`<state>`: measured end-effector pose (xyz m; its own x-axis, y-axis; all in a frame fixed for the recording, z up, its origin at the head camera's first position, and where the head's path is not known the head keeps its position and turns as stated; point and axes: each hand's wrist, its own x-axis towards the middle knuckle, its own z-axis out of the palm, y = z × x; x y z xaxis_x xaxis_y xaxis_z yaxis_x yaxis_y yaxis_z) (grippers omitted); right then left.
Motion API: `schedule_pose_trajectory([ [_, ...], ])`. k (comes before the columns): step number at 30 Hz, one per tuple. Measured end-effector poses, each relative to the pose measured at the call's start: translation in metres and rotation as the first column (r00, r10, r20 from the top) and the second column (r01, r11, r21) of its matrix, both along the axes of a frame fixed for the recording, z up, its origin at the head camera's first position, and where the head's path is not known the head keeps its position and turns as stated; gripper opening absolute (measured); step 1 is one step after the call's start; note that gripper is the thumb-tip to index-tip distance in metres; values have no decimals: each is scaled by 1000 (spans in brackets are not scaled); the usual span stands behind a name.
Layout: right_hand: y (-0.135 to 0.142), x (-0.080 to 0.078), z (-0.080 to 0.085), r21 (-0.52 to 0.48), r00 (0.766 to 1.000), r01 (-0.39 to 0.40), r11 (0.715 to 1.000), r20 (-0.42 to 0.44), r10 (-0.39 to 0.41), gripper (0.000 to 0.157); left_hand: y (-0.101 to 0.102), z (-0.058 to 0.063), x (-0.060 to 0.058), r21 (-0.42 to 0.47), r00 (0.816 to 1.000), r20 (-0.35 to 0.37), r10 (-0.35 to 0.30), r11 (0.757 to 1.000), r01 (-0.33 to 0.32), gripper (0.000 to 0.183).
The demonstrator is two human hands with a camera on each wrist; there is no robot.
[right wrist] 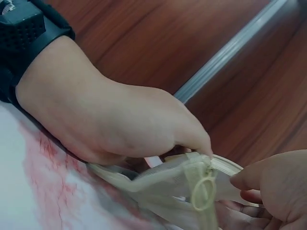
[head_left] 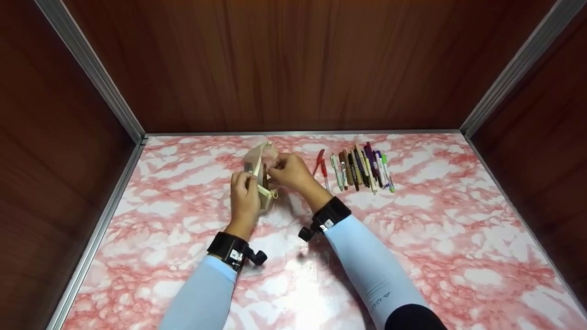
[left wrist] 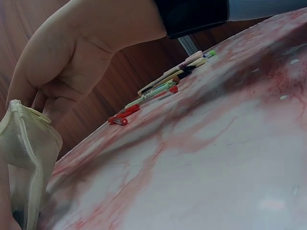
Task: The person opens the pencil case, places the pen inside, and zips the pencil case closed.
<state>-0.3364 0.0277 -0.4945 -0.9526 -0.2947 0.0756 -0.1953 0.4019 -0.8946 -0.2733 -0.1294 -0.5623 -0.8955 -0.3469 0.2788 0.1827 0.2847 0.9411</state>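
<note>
A cream mesh zip pouch point(head_left: 253, 158) stands at the back, left of centre, with its zip open. My left hand point(head_left: 244, 190) grips its left side, thumb on the zip edge. My right hand point(head_left: 290, 174) is bent over the opening, its fingertips down at the mouth and partly hidden by the mesh. Inside the pouch, beside those fingers, shows a brown stick-like item point(head_left: 264, 175). In the right wrist view a ring-shaped zip pull point(right wrist: 203, 193) hangs from the near end, and my left hand point(right wrist: 280, 187) holds the rim opposite; I cannot tell what the right fingers hold.
Right of the pouch lie two red pens point(head_left: 324, 167). Farther right, a row of several pens and markers point(head_left: 362, 167) lies side by side on the pink-and-white marbled table point(head_left: 440, 238). Brown wood-grain panels point(head_left: 298, 64) with metal edging stand around the back and sides.
</note>
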Motion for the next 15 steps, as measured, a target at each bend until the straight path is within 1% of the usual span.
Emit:
schedule_pose_trajectory([
  [3,14,3,1,-13,1000,-8,1000,-7,8,5,2,0,-1,-5,1000,-11,6,1000,-6,13],
  [6,32,5,5,15,1000,0,1000,-26,1,5,3,-1,-1,-12,1000,-24,7,1000,-7,13],
  [12,68,6,15,45,1000,11,999,-12,-10,7,2,-1,-1,-16,1000,-29,9,1000,-9,13],
  [15,83,4,19,87,999,35,996,-39,-31,8,0,-2,-1,-16,999,-40,-3,1000,3,13],
])
